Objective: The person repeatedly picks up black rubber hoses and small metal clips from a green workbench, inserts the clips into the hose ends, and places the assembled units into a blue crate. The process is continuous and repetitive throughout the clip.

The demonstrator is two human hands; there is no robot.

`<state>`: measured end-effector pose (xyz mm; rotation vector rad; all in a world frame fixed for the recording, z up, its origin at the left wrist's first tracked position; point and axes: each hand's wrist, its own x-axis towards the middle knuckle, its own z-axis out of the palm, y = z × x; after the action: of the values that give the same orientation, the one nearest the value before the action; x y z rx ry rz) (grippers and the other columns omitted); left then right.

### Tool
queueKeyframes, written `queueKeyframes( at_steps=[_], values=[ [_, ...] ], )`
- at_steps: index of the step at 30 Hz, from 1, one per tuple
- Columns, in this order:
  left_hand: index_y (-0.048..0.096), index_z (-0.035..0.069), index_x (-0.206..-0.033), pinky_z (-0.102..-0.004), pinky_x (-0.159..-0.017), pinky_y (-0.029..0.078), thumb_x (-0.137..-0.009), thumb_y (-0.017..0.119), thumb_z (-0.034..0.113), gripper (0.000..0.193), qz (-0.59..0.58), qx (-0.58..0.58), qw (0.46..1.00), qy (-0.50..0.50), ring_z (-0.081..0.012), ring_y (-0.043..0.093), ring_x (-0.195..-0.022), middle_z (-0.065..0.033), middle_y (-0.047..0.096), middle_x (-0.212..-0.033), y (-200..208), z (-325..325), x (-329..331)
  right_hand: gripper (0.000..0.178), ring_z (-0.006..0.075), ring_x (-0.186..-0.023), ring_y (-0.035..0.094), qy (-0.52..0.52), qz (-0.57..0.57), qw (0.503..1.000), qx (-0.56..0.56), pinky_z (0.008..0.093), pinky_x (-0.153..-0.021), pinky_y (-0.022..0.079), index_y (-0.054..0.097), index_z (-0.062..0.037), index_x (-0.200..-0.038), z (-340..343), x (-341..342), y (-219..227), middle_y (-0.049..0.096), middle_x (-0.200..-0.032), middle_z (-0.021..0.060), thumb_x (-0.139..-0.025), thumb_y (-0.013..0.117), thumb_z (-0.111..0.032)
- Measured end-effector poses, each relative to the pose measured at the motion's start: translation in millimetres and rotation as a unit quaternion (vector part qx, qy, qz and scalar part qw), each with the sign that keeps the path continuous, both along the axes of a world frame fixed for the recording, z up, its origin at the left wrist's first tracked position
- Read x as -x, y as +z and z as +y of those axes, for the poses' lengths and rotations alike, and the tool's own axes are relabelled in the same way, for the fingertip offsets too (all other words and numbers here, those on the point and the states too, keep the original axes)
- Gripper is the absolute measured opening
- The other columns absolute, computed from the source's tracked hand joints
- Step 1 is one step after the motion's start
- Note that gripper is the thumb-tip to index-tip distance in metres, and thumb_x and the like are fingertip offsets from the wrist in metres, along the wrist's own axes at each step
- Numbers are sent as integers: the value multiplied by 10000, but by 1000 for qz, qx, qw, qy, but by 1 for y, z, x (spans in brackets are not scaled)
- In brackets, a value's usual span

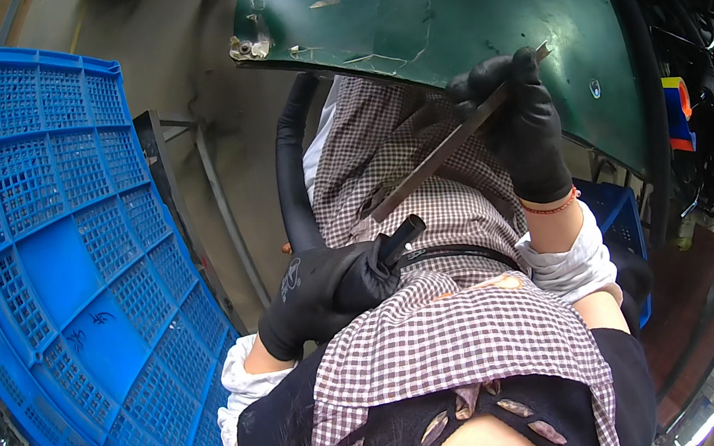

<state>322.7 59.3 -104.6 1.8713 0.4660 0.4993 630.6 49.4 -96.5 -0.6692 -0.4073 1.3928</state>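
In a black glove, my left hand is closed round a black tube, whose round end sticks out to the right over my lap. My right hand, also gloved in black, grips a long flat metal bar, file-like in shape. The bar slants down to the left, its lower end above the tube's end and apart from it. A pale notched tip shows beyond my right fingers. A long bent black piece runs up from beside my left hand toward the table; whether it joins the tube, I cannot tell.
A green table with scraps on it lies ahead, its edge close to my right hand. At the left stands a large blue plastic crate beside a metal frame. Another blue crate is at my right. Black parts crowd the far right.
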Motion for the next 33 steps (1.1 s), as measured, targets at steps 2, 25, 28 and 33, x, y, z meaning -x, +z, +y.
queueKeyframes(
  at_steps=[2,25,28,33],
  values=[
    [598,-12,-1234,-409,-836,517,-639,849,247,695,20,47,999,-3,-333,671,-957,-181,678,-1083,-2,-2,2,564,307,-799,679,2,25,1000,-7,418,-762,582,617,14,-987,1,3,-5,670,-944,233,-1037,322,-464],
    [670,-13,-1084,-401,-748,531,-640,852,146,505,0,59,998,-23,-318,696,-830,-165,705,-915,0,10,4,506,268,-751,667,99,-12,995,-26,376,-698,564,562,-45,-887,1,20,-27,663,-858,205,-1026,350,-483],
    [666,-22,-1084,-400,-746,530,-624,847,137,520,-23,61,998,-25,-316,692,-795,-164,705,-899,-1,11,5,513,274,-761,667,115,-79,988,-62,373,-700,563,559,-51,-885,0,18,-16,663,-861,201,-1027,330,-488],
    [658,-25,-1101,-401,-766,528,-583,847,108,567,-29,120,990,-71,-312,696,-807,-175,703,-917,2,25,9,505,303,-798,668,144,-96,981,-84,402,-738,565,567,-46,-896,7,13,-4,668,-906,209,-1030,327,-471]
  ],
)
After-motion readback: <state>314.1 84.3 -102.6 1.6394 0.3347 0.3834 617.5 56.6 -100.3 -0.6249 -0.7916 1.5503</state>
